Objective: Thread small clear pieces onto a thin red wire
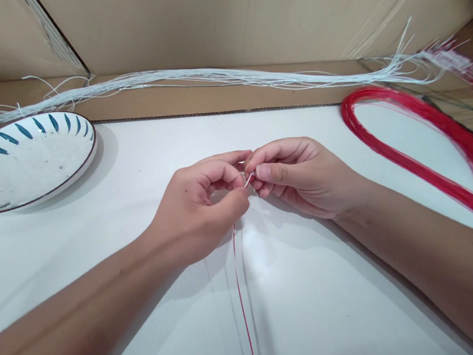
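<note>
Above the middle of the white tabletop, my left hand [205,204] and my right hand [296,176] meet fingertip to fingertip. Both are closed in a pinch on thin wire-like strands. A short piece of white strand [249,180] shows between the two pinches, with its end at my right thumb and index finger. From beneath my left hand a thin red strand [242,296] runs down towards the near edge of the view, with a pale strand close beside it. How the strands join inside the fingers is hidden.
At the left stands a white plate [42,160] with dark teal strokes round its rim. A long bundle of white strands [208,78] lies along the cardboard ledge [210,99] at the back. A looped bundle of red strands [410,169] rests at the right, beside my right forearm.
</note>
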Available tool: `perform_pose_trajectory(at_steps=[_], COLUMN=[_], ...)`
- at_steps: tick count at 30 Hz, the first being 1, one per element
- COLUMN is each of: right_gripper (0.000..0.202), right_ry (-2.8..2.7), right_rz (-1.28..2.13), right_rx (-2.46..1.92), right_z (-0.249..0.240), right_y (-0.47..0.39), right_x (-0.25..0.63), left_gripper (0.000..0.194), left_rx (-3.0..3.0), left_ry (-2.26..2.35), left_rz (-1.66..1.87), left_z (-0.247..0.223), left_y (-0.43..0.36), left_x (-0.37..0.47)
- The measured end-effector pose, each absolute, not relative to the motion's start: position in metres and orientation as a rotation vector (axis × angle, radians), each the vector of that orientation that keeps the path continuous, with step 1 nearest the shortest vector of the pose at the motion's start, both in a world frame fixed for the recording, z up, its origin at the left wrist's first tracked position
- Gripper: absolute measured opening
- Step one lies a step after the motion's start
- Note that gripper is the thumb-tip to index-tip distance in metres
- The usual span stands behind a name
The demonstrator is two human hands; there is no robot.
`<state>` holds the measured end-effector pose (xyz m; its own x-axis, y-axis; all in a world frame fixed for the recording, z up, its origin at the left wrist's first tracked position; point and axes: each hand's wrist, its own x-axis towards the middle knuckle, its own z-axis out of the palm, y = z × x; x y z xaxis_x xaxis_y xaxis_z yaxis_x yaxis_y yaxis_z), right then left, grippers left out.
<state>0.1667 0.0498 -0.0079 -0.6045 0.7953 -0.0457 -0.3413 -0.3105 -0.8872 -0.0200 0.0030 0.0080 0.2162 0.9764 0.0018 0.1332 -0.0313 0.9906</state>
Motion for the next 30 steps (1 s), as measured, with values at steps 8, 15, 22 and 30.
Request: perform_pose_trajectory(at_steps=[8, 15, 22, 30], right_gripper=[0.005, 0.002, 0.004, 0.01], right_ry=[-1.167, -1.182, -1.213, -1.277], right_rz=[2.005, 1.996, 1.97, 1.929], right_rx=[-0.596, -0.574, -0.621, -0.677], right_z=[-0.0082, -0.0113, -0.0102, -0.008], right_y=[0.0505, 0.0509, 0.0503, 0.0498], right_x=[0.1664, 0.1678, 0.1671, 0.1662], left_gripper=[0.012, 0.013, 0.014, 0.015], left_rx=[1.439, 1.486, 1.47, 1.463], left_ry=[1.139, 1.159, 1.121, 1.123], left_rz=[1.002, 1.009, 1.008, 1.018], left_z=[0.0055, 0.0053, 0.0033, 0.004], left_y=[0.0038, 0.0037, 0.0037, 0.0028], left_x=[-0.0202, -0.021, -0.0205, -0.0204])
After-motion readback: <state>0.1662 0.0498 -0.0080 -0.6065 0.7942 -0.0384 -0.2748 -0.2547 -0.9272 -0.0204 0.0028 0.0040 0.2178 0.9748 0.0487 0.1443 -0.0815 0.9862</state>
